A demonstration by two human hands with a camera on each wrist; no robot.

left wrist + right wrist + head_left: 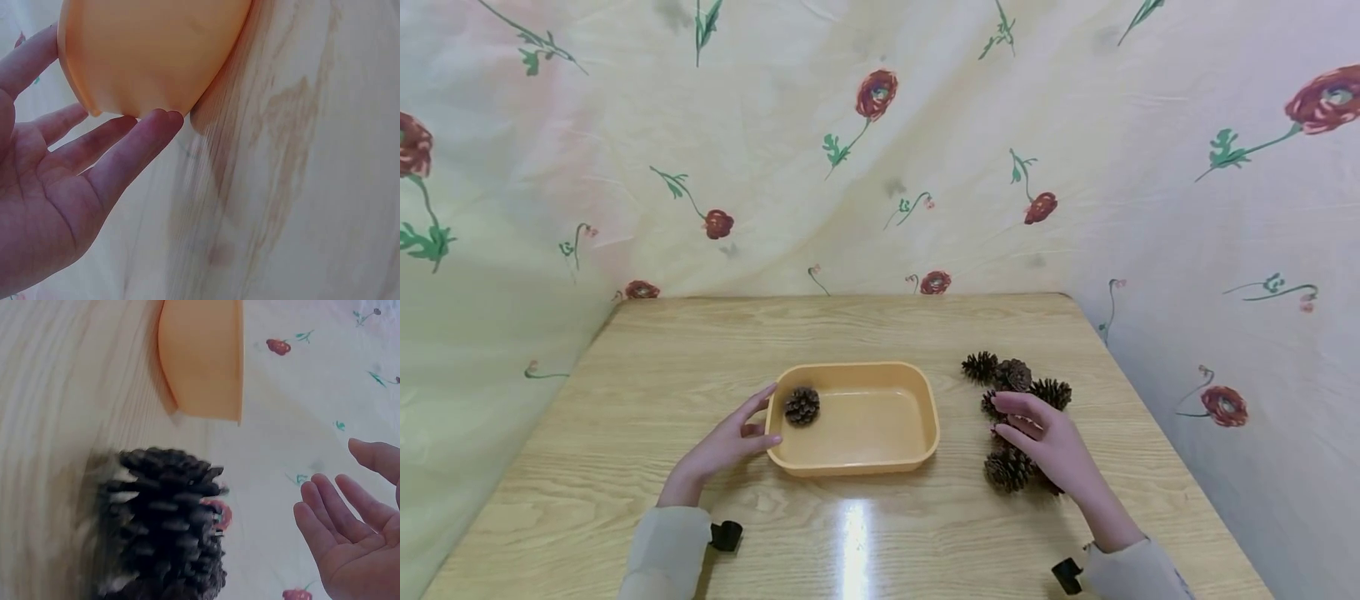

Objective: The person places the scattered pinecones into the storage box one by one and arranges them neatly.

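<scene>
A shallow orange-yellow plastic tray [857, 468] with rounded corners stands on the table, one pine cone [802, 406] inside at its left end. My left hand [730, 442] holds that end, thumb and forefinger at the rim; in the left wrist view its other fingers [134, 147] lie against the outer wall. To the right of the tray, my right hand [1047, 433] hovers over a group of pine cones [1009, 468]. Its fingers are loosely bent with nothing between them, and the hand hides part of the group. A dark pine cone [165, 519] looms large in the right wrist view.
The light wood-grain table [775, 550] is backed and flanked by flower-printed cloth [790, 125]. More pine cones [1014, 375] lie beyond the right hand. Black wrist devices [726, 536] sit at both cuffs.
</scene>
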